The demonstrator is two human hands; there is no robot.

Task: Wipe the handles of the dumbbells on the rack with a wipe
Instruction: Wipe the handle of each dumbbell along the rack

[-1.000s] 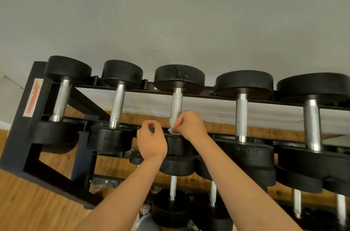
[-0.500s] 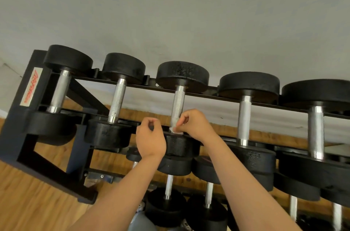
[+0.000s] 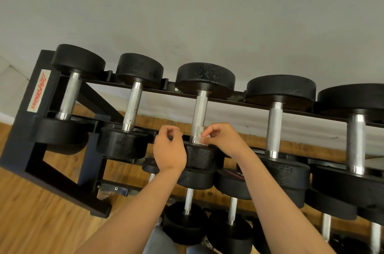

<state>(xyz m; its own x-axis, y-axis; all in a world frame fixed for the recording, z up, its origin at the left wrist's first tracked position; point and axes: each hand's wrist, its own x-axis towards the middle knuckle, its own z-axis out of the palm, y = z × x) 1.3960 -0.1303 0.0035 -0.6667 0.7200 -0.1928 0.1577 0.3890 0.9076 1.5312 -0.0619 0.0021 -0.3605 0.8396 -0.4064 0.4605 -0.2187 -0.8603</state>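
toward grey wall (image 3: 187, 14) runs the handle (image 3: 199, 108), wipe (image 3: 198, 139) at near end.

Five dumbbells lie side by side along the top tier of the rack (image 3: 27, 149), each set front to back across its rails. From the rack's left end: first dumbbell (image 3: 70, 95), second dumbbell (image 3: 133, 106), third dumbbell (image 3: 199, 112), fourth dumbbell (image 3: 275, 127), fifth dumbbell (image 3: 356, 141). Your right hand (image 3: 224, 141) sits just right of the third dumbbell's handle, pinching the wipe (image 3: 198, 139) against its near end. Your left hand (image 3: 169, 149) is just left of that handle, fingers curled. The lower dumbbells (image 3: 188, 201) lie on the tier beneath. The floor (image 3: 41, 222) carries the rack, and the wall (image 3: 187, 14) is behind it.
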